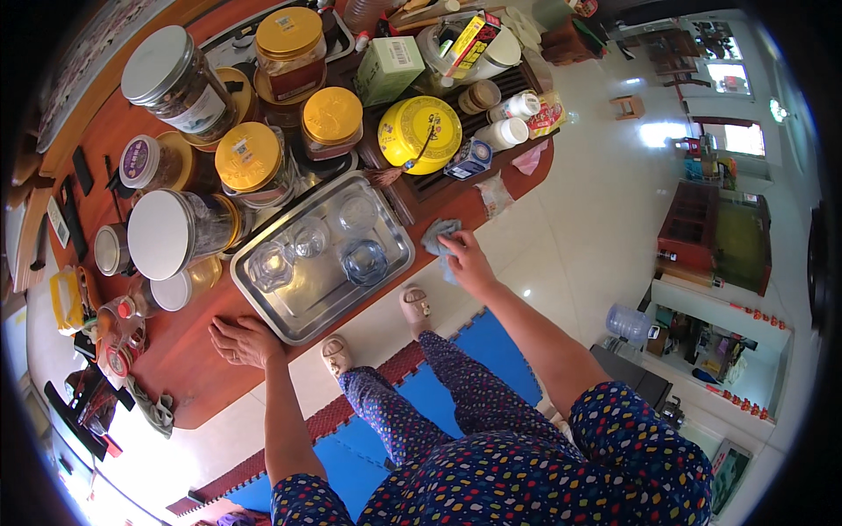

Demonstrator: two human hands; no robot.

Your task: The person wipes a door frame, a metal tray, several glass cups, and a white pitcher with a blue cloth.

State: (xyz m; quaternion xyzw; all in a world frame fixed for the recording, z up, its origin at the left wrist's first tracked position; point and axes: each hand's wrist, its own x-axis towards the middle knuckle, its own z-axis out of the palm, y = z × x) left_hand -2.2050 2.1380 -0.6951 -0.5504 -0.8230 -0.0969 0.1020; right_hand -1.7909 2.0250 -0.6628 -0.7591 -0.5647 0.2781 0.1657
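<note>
In my right hand (470, 260) is a crumpled grey-blue cloth (439, 238), pinched between the fingers at the table's front edge. My left hand (245, 342) lies with spread fingers on the reddish wooden table (197, 371), beside the near left corner of a metal tray (320, 329). On that tray stand several clear glass or plastic cups, one of them a bluish faceted cup (364, 262). Just behind the tray are a square jar with a gold lid (247, 156) and a round yellow tin (420, 135) with a small brush lying against it.
Large jars with silver lids (161, 233) crowd the left and back. A green box (389, 69), white bottles (503, 133) and a small blue box (468, 159) stand at the right on a dark slatted tea tray. A grey rag (154, 409) hangs at the table's left end. Blue foam mats (493, 355) cover some floor.
</note>
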